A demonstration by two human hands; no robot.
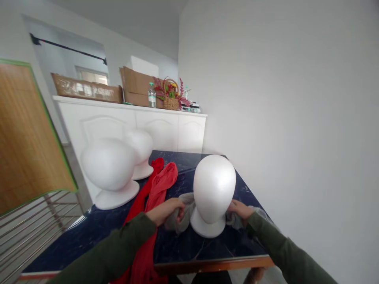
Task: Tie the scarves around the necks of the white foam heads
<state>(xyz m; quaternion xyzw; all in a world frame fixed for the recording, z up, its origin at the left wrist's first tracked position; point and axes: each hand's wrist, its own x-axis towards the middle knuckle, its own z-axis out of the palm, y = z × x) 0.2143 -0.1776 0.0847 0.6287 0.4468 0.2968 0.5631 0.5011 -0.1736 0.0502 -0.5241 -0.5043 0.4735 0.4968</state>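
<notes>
A smooth white foam mannequin head (214, 185) stands upright on its round base near the table's front edge. Grey cloth (186, 213) passes behind its neck and shows on both sides. On the left side, my left hand (170, 210) is closed around the cloth. My right hand (240, 209) grips the cloth on the other side, its fingers partly hidden by the head. To the left of my left hand, a long red cloth (148, 221) lies across the table and hangs over the front edge.
Two more white mannequin heads (109, 165) stand on the dark blue marbled table (189, 159) at the left. Behind it, a white cabinet (118, 118) carries cardboard boxes (89, 88), a plastic bottle (152, 96) and a flower basket (171, 102). A wall rises close on the right.
</notes>
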